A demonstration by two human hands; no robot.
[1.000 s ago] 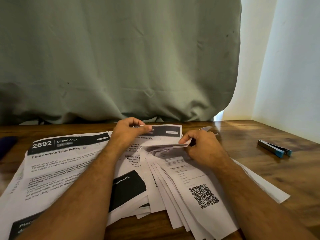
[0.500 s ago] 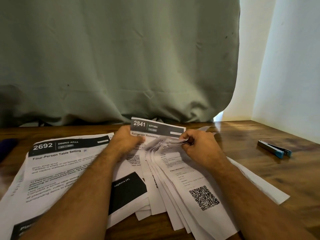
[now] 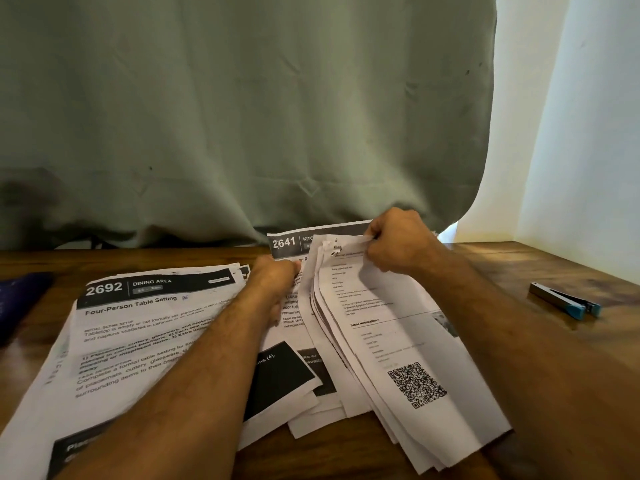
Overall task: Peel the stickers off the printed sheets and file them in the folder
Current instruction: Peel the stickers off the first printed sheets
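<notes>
Right hand pinches sheet stack top corner at 1 o'clock; left hand fingers curled, grip unclear

A wooden table runs across the scene, its grain glossy at the far right. On its right side lies a small grey tool with blue tips — possibly a staple remover. A wrinkled grey-green curtain hangs behind the table, and pale walls meet in the far-right corner.
</notes>
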